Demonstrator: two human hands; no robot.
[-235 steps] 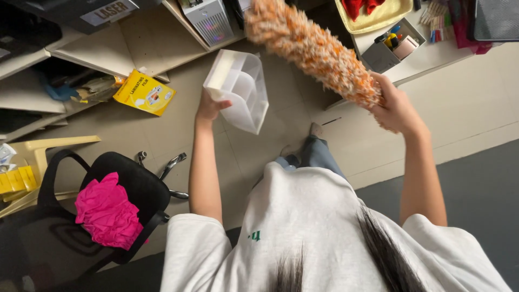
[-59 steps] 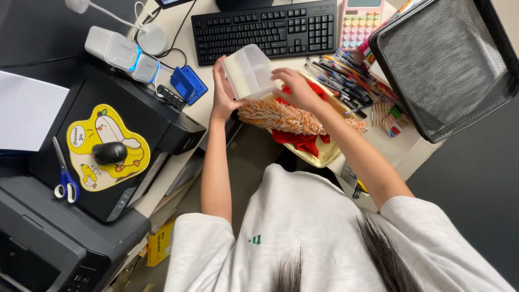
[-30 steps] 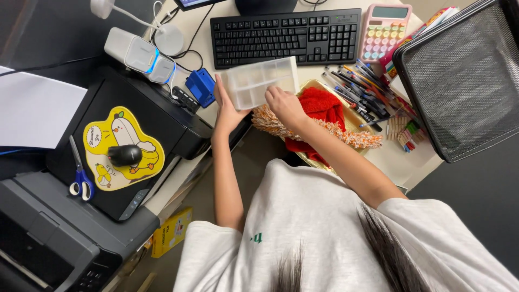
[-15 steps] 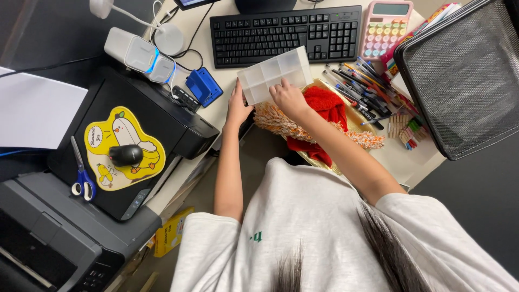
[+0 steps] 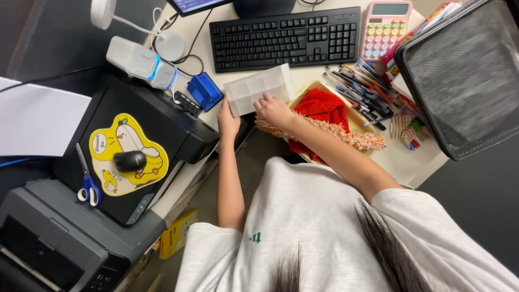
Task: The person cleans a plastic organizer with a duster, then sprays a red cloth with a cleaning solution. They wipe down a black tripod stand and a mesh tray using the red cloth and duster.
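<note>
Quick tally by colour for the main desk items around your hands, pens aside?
White: 1, compartment box, both hands on it
Black: 1, keyboard
Pink: 1, calculator
Blue: 1, stapler-like block
Red: 1, cloth
Orange: 1, duster
Total: 6

Yellow box [image 5: 174, 236] under desk (monitor screen [image 5: 200, 4] top).

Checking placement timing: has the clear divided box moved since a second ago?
Yes. The clear divided box has come down from upright in both hands to lie flat on the desk, just in front of the black keyboard, beside the yellow tray.
</note>
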